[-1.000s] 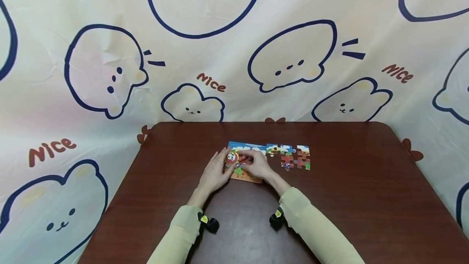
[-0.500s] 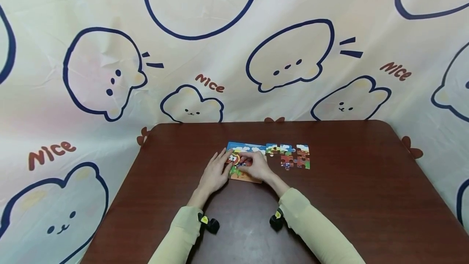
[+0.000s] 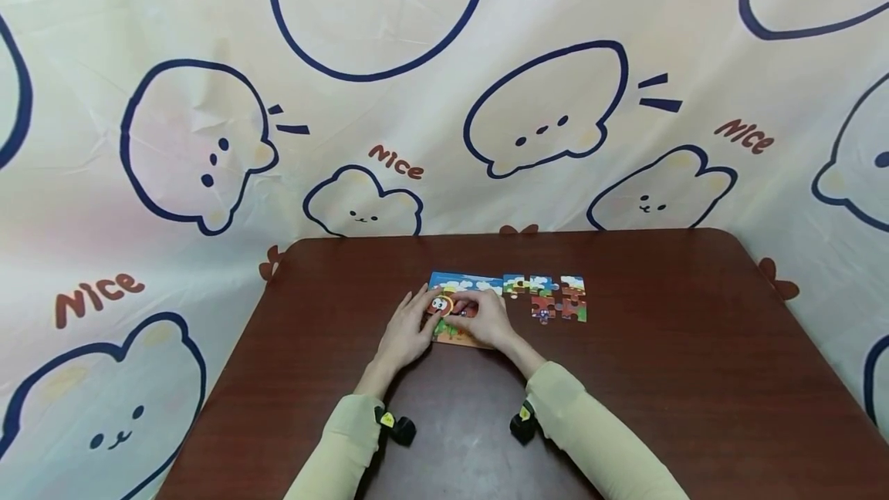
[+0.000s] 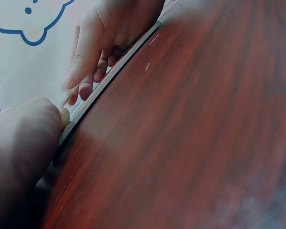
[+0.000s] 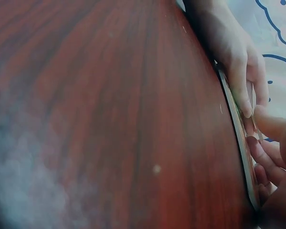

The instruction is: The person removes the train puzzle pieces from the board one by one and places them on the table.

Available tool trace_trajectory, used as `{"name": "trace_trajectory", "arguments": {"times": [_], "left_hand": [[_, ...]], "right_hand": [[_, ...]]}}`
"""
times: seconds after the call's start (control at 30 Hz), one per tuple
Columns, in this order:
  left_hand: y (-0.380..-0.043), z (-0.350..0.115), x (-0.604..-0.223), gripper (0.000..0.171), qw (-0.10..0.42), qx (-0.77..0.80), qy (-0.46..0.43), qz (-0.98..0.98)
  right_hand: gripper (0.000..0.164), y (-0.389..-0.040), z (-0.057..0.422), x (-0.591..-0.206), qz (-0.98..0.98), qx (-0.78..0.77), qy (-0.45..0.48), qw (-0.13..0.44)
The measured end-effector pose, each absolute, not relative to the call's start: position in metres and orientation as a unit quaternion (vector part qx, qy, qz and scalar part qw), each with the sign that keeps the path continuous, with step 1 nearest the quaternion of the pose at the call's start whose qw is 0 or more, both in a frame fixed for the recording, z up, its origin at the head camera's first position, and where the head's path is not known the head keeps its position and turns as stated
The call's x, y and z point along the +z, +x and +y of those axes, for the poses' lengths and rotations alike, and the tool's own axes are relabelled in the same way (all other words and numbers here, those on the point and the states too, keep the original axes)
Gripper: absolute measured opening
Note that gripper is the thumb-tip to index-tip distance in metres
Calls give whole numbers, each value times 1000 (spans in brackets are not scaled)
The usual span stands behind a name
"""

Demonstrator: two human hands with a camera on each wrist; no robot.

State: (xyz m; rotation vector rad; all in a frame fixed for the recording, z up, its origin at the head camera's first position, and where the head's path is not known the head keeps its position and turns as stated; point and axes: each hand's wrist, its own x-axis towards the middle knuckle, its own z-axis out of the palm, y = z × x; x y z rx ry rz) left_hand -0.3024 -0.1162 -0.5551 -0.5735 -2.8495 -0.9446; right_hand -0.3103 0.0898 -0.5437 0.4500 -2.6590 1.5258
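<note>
In the head view, a puzzle board (image 3: 465,282) with a blue-sky picture lies on the table under both hands. Just above it, a thin puzzle piece (image 3: 441,305) with a cartoon face is held between the hands. My left hand (image 3: 405,330) holds the piece's left side with thumb and fingers, at the board's left edge. From the right, my right hand (image 3: 489,319) pinches the same piece between thumb and fingers. In the right wrist view the piece (image 5: 259,130) shows edge-on and tilted over the board. The hands cover much of the board's middle.
Right of the board lie several loose puzzle pieces (image 3: 544,307), one touching or close to its upper right corner. The brown table (image 3: 660,376) reaches back to a white cloth (image 3: 444,114) printed with cartoon animals. Black wrist cameras (image 3: 403,430) sit at both sleeve cuffs.
The piece with the face has shifted slightly and changed its tilt between my fingers. My right fingers have moved a little along it. The loose pieces lie as before; the head view has shifted slightly.
</note>
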Motion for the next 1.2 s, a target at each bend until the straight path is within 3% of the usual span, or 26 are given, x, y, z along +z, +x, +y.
{"name": "trace_trajectory", "arguments": {"times": [0.63, 1.0, 1.2], "left_hand": [[-299, -120, -553, 50, 27, -340, -183, -922], [-301, -120, -553, 46, 25, -373, -173, -911], [-303, -119, -554, 43, 32, -392, -175, -902]], "right_hand": [[18, -312, 85, -548, -856, 495, 140, 58], [34, -315, 95, -545, -839, 514, 177, -16], [41, -314, 96, -544, -842, 506, 184, -20]]}}
